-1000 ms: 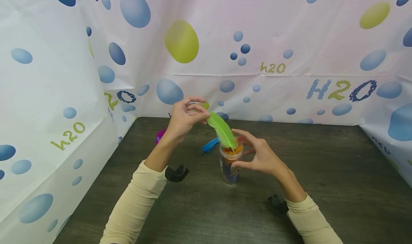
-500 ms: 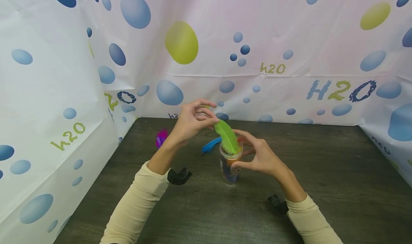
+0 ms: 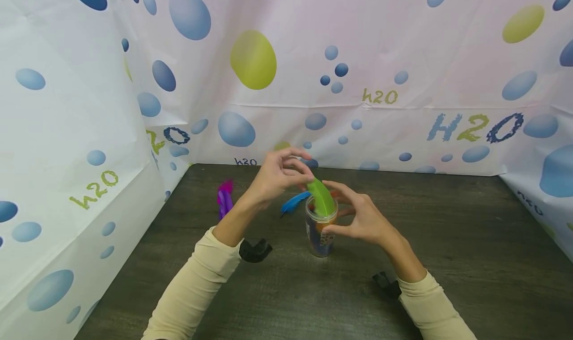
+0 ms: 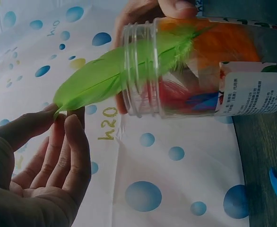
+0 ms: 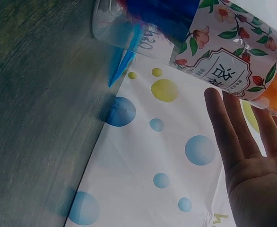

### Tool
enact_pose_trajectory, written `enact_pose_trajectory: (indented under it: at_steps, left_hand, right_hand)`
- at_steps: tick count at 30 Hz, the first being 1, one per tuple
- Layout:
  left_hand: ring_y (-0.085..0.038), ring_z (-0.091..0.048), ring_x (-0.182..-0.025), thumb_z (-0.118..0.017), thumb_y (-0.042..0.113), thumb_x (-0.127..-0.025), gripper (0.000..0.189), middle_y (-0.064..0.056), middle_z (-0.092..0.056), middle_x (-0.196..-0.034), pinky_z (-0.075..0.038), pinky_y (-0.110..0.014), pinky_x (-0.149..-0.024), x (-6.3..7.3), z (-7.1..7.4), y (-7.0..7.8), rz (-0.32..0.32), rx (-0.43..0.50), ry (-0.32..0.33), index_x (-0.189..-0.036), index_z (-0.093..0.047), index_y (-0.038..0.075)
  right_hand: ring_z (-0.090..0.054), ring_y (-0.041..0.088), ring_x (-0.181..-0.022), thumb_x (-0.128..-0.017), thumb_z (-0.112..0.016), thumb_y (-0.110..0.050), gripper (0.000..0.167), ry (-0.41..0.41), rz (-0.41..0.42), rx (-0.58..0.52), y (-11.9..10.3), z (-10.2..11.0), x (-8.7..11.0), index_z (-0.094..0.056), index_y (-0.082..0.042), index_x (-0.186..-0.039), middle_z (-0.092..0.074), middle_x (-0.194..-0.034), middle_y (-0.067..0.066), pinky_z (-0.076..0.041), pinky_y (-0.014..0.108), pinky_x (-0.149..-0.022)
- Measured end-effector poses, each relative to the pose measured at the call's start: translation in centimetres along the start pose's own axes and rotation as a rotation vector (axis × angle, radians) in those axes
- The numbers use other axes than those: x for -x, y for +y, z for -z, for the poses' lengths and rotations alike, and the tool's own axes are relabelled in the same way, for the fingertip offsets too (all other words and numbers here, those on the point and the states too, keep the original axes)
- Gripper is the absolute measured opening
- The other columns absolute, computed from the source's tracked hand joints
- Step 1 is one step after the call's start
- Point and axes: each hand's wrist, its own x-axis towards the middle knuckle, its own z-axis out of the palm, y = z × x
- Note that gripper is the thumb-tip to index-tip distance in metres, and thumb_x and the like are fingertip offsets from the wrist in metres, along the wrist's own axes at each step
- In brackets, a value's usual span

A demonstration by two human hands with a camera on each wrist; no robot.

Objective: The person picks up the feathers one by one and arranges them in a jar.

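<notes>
My left hand (image 3: pixel 279 175) pinches the tip of a green feather (image 3: pixel 322 199) between thumb and fingers. In the left wrist view the feather's quill end lies inside the mouth of a clear plastic jar (image 4: pixel 164 101). Orange, red and blue feathers show through the jar wall. My right hand (image 3: pixel 364 218) holds the upright jar near its neck, thumb in front and fingers behind. A flowered paper label (image 5: pixel 235 47) wraps the jar in the right wrist view.
On the dark table (image 3: pixel 286 300) a blue feather (image 3: pixel 293 203) lies just left of the jar. Purple and magenta feathers (image 3: pixel 225 200) lie farther left, partly behind the left forearm. A dotted sheet (image 3: pixel 385 51) stands behind the table and along its left side.
My left hand has moved right and down, and the green feather has sunk deeper into the jar. More of the purple feathers shows. The right hand and jar have stayed put.
</notes>
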Motion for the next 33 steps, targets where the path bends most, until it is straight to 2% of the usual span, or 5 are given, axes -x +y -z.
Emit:
enact_pose_trajectory:
  at_steps: [6, 10, 22, 27, 33]
  left_hand:
    - [-0.026, -0.075, -0.075, -0.07, -0.009, -0.093, 0.038, -0.016, -0.073, -0.091, -0.063, -0.04, -0.069, -0.1, -0.4, -0.3, 0.002, -0.096, -0.054, -0.128, -0.058, -0.01]
    - [-0.026, -0.074, -0.074, -0.071, -0.008, -0.093, 0.04, -0.021, -0.073, -0.094, -0.063, -0.04, -0.067, -0.1, -0.6, -0.3, -0.003, -0.123, -0.076, -0.13, -0.057, -0.01]
    - [-0.02, -0.073, -0.074, -0.071, -0.009, -0.092, 0.04, -0.019, -0.076, -0.095, -0.063, -0.043, -0.069, 0.1, -1.0, -1.0, 0.097, -0.005, -0.102, -0.13, -0.057, -0.009]
    - [-0.023, -0.074, -0.075, -0.072, -0.007, -0.092, 0.042, -0.019, -0.077, -0.097, -0.063, -0.04, -0.07, 0.3, -1.1, -1.2, 0.118, -0.002, -0.106, -0.131, -0.057, -0.007]
    - [-0.025, -0.076, -0.088, -0.073, -0.006, -0.092, 0.044, -0.018, -0.077, -0.1, -0.063, -0.04, -0.079, 0.4, -1.1, -1.0, 0.108, -0.034, -0.118, -0.132, -0.058, -0.005]
  right_hand:
    - [-0.068, 0.036, -0.115, -0.075, -0.093, -0.004, 0.096, -0.001, 0.0, 0.004, 0.0, 0.0, 0.0, -0.04, 0.0, -0.155, -0.068, -0.127, 0.017, -0.064, 0.033, -0.079]
    - [-0.068, 0.038, -0.116, -0.076, -0.093, -0.003, 0.096, 0.002, 0.0, -0.001, 0.0, 0.1, 0.0, -0.04, -0.001, -0.155, -0.067, -0.128, 0.018, -0.064, 0.033, -0.079]
    - [-0.068, 0.037, -0.116, -0.076, -0.092, -0.003, 0.094, -0.005, -0.003, -0.004, -0.1, 0.0, 0.1, -0.04, 0.0, -0.154, -0.068, -0.128, 0.019, -0.064, 0.033, -0.079]
    - [-0.068, 0.036, -0.116, -0.076, -0.092, -0.002, 0.094, -0.007, -0.005, -0.01, -0.1, 0.0, 0.1, -0.04, -0.001, -0.154, -0.069, -0.128, 0.018, -0.064, 0.033, -0.08]
    - [-0.068, 0.039, -0.115, -0.078, -0.091, -0.003, 0.09, -0.004, -0.002, 0.004, -0.1, 0.0, 0.1, -0.041, 0.002, -0.153, -0.067, -0.13, 0.02, -0.064, 0.035, -0.079]
